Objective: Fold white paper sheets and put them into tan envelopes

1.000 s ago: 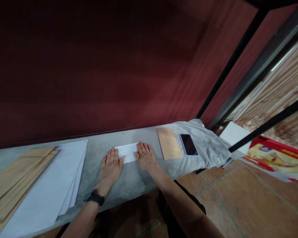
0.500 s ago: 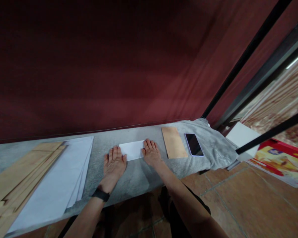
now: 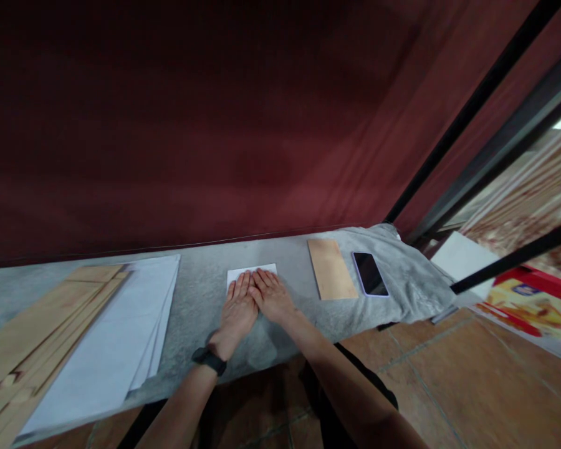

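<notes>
A small white piece of paper (image 3: 236, 273), folded or cut to a rectangle, lies on the grey cloth-covered surface (image 3: 201, 293). Flat on top of it rests my left hand (image 3: 240, 304), fingers stretched out and pointing away from me. My right hand (image 3: 272, 294) lies flat beside it, its thumb side touching the left hand. Together they cover most of the paper; only its far edge and corners show. Neither hand grips anything. To the right of them lies a tan paper rectangle (image 3: 331, 269).
A phone (image 3: 371, 274) lies right of the tan rectangle. On the left are white paper sheets (image 3: 103, 337) with brown paper bags (image 3: 47, 324) overlapping them. A dark red wall (image 3: 215, 156) rises behind. Black poles (image 3: 477, 106) and a red-yellow box (image 3: 537, 305) stand at the right.
Both hands have slid inward from the paper's two ends to its middle, where they now meet. The paper stays in place; the view has shifted slightly.
</notes>
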`<state>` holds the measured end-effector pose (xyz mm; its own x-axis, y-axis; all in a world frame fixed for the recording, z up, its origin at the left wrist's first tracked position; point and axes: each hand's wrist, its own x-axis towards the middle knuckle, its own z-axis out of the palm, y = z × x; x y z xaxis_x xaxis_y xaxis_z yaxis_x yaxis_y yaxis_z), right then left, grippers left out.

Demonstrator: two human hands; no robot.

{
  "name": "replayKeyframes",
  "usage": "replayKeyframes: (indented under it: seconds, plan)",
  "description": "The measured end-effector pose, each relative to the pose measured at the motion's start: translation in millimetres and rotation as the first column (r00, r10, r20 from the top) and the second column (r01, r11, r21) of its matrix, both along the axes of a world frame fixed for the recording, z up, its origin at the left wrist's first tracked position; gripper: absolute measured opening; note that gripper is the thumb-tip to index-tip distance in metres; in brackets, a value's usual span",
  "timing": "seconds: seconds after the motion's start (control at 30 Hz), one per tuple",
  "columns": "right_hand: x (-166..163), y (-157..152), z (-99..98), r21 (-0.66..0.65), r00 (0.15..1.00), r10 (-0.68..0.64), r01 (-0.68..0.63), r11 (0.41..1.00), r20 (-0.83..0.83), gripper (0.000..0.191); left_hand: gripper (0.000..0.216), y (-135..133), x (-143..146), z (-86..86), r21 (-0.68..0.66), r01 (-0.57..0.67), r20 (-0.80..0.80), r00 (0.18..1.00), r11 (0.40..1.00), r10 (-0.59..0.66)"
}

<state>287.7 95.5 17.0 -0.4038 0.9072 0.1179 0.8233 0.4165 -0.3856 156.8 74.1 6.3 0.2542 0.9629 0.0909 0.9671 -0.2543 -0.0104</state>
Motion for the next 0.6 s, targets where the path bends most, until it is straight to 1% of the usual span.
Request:
replayKeyframes:
  seconds: [0.07, 0.23, 0.4, 0.6]
  plan:
    - [0.1, 0.5, -2.2, -0.003, 1.0, -0.026, 0.026, 1.0, 0.01, 0.057, 0.058, 1.8, -2.6, -3.0, -0.014, -0.011, 0.003, 1.0, 1.0, 0.011]
    - [2.2, 3.7, -6.0, 0.014, 0.996, -0.081, 0.08, 0.997, 0.049, 0.058, 0.059, 8.2, -11.2, -7.8, 0.0, -0.099, 0.044, 0.994, 0.995, 0.099]
    - [3.9, 4.0, -7.2, 0.044, 0.989, -0.124, 0.121, 0.992, 0.081, 0.059, 0.062, 11.9, -16.1, -5.0, -0.01, -0.167, 0.047, 0.985, 0.986, 0.167]
    - [5.0, 4.3, -7.2, 0.068, 0.984, -0.161, 0.155, 0.985, 0.081, 0.057, 0.064, 14.5, -19.7, -3.2, 0.012, -0.209, 0.028, 0.978, 0.978, 0.208]
